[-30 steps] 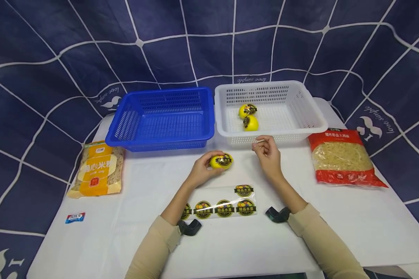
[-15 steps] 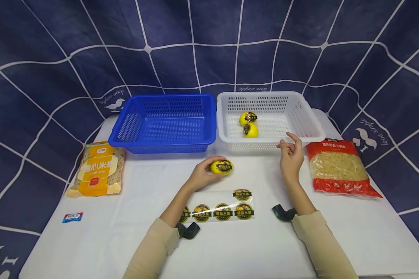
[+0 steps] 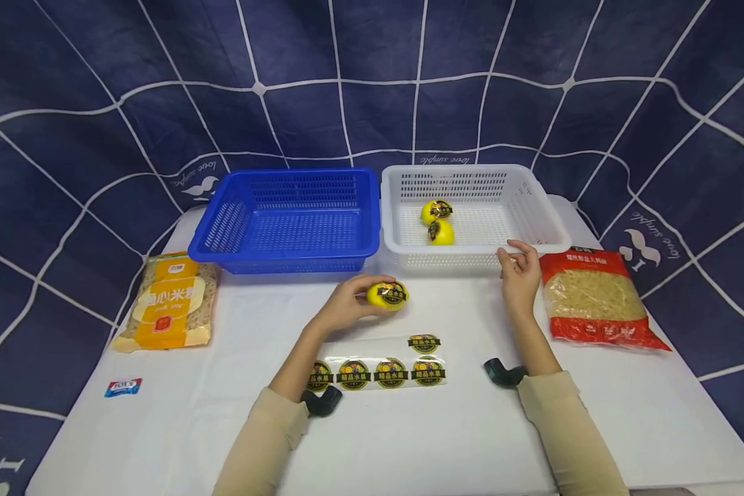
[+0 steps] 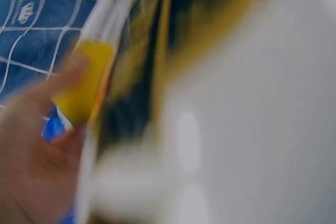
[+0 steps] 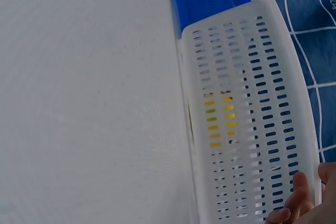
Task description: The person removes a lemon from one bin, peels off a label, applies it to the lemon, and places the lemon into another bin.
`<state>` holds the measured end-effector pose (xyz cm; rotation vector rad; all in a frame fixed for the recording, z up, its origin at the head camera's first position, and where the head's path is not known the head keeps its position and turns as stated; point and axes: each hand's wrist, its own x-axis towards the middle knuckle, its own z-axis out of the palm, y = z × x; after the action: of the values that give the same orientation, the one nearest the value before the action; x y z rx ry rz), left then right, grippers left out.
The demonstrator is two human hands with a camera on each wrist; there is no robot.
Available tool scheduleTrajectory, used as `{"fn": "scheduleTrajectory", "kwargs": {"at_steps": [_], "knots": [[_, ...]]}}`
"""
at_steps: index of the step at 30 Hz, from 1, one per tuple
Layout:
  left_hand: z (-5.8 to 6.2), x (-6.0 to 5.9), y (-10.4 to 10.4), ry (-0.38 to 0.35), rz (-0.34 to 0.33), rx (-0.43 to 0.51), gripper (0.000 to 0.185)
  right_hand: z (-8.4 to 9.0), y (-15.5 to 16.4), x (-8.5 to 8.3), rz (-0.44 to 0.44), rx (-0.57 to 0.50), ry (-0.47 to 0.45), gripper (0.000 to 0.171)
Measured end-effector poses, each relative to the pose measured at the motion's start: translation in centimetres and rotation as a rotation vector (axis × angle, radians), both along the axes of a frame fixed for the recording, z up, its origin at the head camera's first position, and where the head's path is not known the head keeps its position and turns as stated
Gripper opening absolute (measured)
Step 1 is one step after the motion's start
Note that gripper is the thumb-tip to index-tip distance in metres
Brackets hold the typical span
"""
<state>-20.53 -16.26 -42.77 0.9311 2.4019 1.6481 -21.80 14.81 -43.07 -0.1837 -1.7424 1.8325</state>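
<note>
The right hand (image 3: 519, 275) has swung from beside the stickered lemon (image 3: 387, 295), gripped by the left hand (image 3: 346, 304), to the white basket's (image 3: 471, 260) front rim, fingers loosely spread, holding nothing.

Left hand (image 3: 345, 305) curled round a yellow fruit (image 3: 387, 295), forearm angled in from below. Right hand (image 3: 519, 272) raised with fingers loosely bent, well right of the fruit, holding nothing. Both sleeves beige.
</note>
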Motion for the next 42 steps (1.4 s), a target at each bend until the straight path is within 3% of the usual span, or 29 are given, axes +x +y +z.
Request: {"fn": "scheduleTrajectory", "kwargs": {"at_steps": [4, 8, 11, 15, 17, 19, 23, 26, 29, 34, 37, 42], "knots": [[5.0, 1.2, 0.0, 0.001, -0.025, -0.041, 0.053, -0.1, 0.5, 0.2, -0.006, -0.007, 0.004, 0.025], [9.5, 0.9, 0.6, 0.074, 0.008, -0.054, 0.052, -0.1, 0.8, 0.1, -0.013, -0.002, 0.026, 0.026], [12.0, -0.2, 1.4, 0.105, 0.051, 0.0, 0.051, -0.3, 0.7, 0.0, -0.004, 0.036, 0.039, 0.027], [13.4, -3.1, 3.4, 0.095, 0.109, 0.097, 0.053, -0.5, 0.6, 0.0, 0.016, 0.105, 0.056, 0.03], [13.3, -5.0, 4.8, 0.067, 0.123, 0.145, 0.054, -0.6, 0.6, 0.0, 0.017, 0.116, 0.066, 0.03], [12.5, -7.5, 6.4, 0.028, 0.12, 0.208, 0.055, -0.6, 0.6, 0.0, 0.009, 0.125, 0.08, 0.029], [10.1, -12.3, 10.0, -0.02, 0.118, 0.325, 0.056, -0.7, 0.7, -0.1, -0.01, 0.164, 0.094, 0.028], [8.2, -14.8, 12.8, -0.033, 0.14, 0.304, 0.056, -0.7, 0.8, 0.0, -0.021, 0.198, 0.093, 0.028], [6.3, -16.1, 14.6, -0.055, 0.195, 0.174, 0.056, -0.7, 0.5, -0.1, -0.016, 0.215, 0.095, 0.027], [4.0, -17.2, 15.7, -0.094, 0.258, -0.031, 0.057, -0.6, 0.0, -0.3, -0.007, 0.221, 0.109, 0.027], [3.5, -17.8, 16.1, -0.069, 0.238, -0.097, 0.057, -0.6, 0.1, -0.4, -0.016, 0.23, 0.111, 0.026], [3.1, -18.7, 17.6, -0.019, 0.149, -0.201, 0.055, -0.6, 0.6, 0.0, -0.033, 0.233, 0.09, 0.027]]}}
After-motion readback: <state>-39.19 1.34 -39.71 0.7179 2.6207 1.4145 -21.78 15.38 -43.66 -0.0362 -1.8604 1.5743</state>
